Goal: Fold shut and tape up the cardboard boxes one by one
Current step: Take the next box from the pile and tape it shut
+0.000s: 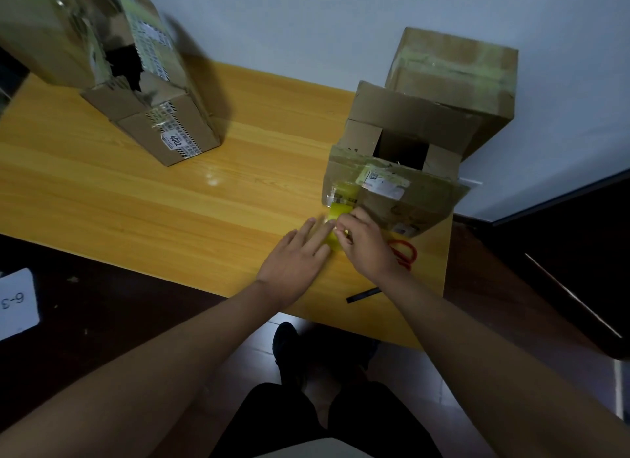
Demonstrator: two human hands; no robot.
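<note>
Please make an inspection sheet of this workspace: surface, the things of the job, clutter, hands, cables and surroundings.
Surface: yellow wooden table, glossy.
Job's things: open box at right, flaps not shut; yellow tape roll before it; taped box behind; tilted boxes at left.
Clutter: red scissors; black strip near the table edge.
Hands: left hand lies flat on the tape roll; right hand pinches it.
Cables: nothing seen.
Surroundings: white wall; dark floor; card marked 6-3.

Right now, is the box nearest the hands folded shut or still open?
Still open. The box shows a dark gap between its short flaps, its near flap hanging outward above both hands.
</note>
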